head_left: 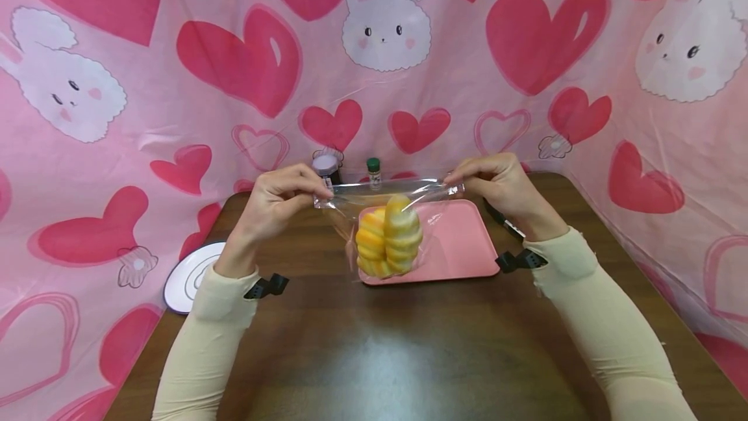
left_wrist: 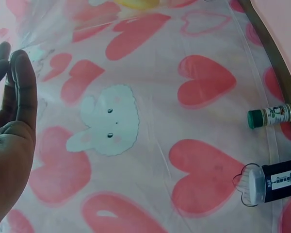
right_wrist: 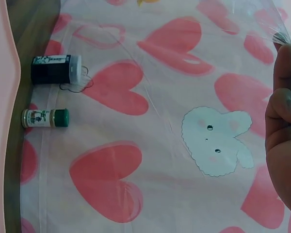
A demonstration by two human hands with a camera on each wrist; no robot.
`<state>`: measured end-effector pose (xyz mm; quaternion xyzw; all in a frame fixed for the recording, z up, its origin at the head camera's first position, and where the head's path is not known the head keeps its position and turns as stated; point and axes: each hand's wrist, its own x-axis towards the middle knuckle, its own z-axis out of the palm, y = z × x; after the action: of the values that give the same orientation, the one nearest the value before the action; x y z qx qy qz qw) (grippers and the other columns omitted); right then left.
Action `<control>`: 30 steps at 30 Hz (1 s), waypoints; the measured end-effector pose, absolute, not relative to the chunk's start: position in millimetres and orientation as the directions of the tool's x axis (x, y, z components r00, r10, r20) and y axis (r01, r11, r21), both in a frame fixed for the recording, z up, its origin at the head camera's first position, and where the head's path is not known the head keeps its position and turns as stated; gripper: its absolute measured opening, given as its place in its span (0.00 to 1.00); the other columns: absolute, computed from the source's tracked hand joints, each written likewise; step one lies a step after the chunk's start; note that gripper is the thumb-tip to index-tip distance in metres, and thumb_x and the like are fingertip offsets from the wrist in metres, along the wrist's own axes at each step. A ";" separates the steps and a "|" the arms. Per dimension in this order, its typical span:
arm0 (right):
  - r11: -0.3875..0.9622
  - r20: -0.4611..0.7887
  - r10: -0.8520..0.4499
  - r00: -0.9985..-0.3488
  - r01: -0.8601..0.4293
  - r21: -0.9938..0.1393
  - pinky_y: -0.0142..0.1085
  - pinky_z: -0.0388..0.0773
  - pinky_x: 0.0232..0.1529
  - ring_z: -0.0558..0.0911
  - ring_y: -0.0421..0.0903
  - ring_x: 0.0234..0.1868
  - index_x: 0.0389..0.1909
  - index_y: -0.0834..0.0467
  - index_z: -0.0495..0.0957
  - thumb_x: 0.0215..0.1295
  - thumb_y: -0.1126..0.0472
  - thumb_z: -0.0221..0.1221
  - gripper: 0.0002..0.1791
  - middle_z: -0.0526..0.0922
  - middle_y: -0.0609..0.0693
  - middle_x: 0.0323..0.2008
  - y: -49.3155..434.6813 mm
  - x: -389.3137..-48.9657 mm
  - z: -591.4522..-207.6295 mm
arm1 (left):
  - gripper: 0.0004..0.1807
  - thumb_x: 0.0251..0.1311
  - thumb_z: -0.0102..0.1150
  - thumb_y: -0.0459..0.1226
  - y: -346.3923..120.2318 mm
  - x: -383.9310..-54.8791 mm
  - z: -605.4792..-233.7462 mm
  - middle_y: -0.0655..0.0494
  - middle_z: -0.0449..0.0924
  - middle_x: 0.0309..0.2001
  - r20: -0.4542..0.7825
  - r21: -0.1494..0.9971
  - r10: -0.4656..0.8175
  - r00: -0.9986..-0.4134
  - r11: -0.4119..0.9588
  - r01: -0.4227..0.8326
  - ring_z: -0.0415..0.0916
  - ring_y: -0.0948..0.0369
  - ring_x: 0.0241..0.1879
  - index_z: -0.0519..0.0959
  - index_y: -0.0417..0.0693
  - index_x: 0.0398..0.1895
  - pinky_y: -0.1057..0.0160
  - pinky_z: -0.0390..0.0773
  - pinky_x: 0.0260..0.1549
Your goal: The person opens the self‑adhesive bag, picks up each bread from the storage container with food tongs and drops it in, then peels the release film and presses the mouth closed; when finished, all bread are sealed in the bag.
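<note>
A clear plastic bag point(head_left: 374, 191) hangs from both hands, its top edge stretched between them. Inside it is a yellow, ridged bread roll point(head_left: 387, 239), seen through the film. My left hand point(head_left: 282, 199) pinches the bag's upper left corner between thumb and fingers. At the opposite upper corner, my right hand point(head_left: 504, 186) pinches the film the same way. The left wrist view shows the left hand point(left_wrist: 15, 107) at its left edge, with film spreading from the fingertips. In the right wrist view, the right hand point(right_wrist: 285, 111) is partly cut off by the frame.
Behind the bag, a pink tray point(head_left: 458, 245) lies on the brown table point(head_left: 374, 349). A white plate point(head_left: 184, 281) sits at the left edge. Farther back stand a dark jar point(left_wrist: 281, 182) and a green-capped bottle point(head_left: 374, 173). A black pen-like object point(head_left: 504, 218) lies near the right wrist.
</note>
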<state>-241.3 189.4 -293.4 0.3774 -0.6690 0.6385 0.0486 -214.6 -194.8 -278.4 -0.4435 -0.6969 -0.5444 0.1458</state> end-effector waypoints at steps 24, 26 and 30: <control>0.061 0.516 -0.362 -0.776 -0.572 -0.818 0.30 0.85 0.34 0.88 0.38 0.34 0.39 0.68 0.86 0.57 0.74 0.67 0.09 0.90 0.43 0.34 178.3 -248.1 -296.0 | 0.14 0.52 0.72 0.27 -196.7 -216.0 -280.9 0.54 0.84 0.36 0.477 0.736 0.429 -0.767 0.282 0.615 0.82 0.62 0.34 0.85 0.41 0.44 0.68 0.83 0.35; 0.046 0.562 -0.364 -0.743 -0.617 -0.786 0.28 0.84 0.34 0.87 0.36 0.35 0.40 0.69 0.85 0.57 0.75 0.66 0.09 0.90 0.41 0.35 176.7 -249.4 -295.5 | 0.18 0.53 0.72 0.30 -197.6 -218.6 -281.6 0.53 0.84 0.36 0.418 0.741 0.448 -0.790 0.335 0.582 0.81 0.61 0.35 0.84 0.44 0.49 0.69 0.82 0.36; 0.045 0.616 -0.366 -0.698 -0.674 -0.737 0.25 0.81 0.30 0.85 0.37 0.32 0.41 0.70 0.83 0.57 0.75 0.65 0.10 0.89 0.41 0.35 172.1 -250.6 -291.4 | 0.22 0.55 0.72 0.35 -196.0 -223.5 -283.7 0.52 0.83 0.37 0.345 0.722 0.465 -0.815 0.423 0.547 0.80 0.61 0.37 0.82 0.50 0.55 0.68 0.81 0.38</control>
<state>-250.6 172.1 -291.4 0.3659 -0.7107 0.5863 0.1314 -223.5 -196.0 -283.7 -0.3005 -0.8424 -0.4450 0.0463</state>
